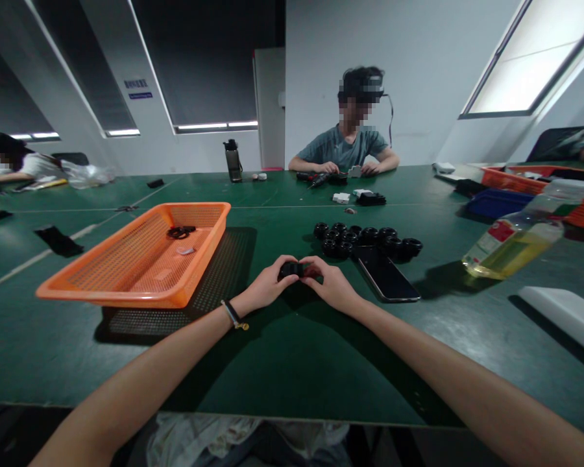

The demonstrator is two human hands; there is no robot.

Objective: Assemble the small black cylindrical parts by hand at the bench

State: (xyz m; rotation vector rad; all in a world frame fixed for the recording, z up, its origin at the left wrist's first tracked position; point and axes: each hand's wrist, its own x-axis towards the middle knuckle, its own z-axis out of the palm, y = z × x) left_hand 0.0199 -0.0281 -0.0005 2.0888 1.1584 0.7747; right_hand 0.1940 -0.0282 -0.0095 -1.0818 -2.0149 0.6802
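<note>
Between my hands, just above the green table, is a small black part (pixel 291 268); its exact kind is hard to make out. My left hand (pixel 268 280), with a bracelet at the wrist, has its thumb and fingers closed round the part's left side. Thumb and fingertips of my right hand (pixel 328 281) pinch at its right end. A cluster of round, glossy black parts (pixel 340 241) lies just beyond my right hand. Beside them a dark phone (pixel 387 275) lies flat, its far end touching or close to the cluster.
An orange mesh basket (pixel 126 299) with a black cable coil (pixel 180 232) stands left. On the right are a tilted-looking bottle of yellow liquid (pixel 513 243), a white box (pixel 564 314) and a blue tray (pixel 496 205). Across the table (pixel 272 370) sits a co-worker (pixel 348 152) near a dark bottle (pixel 233 161).
</note>
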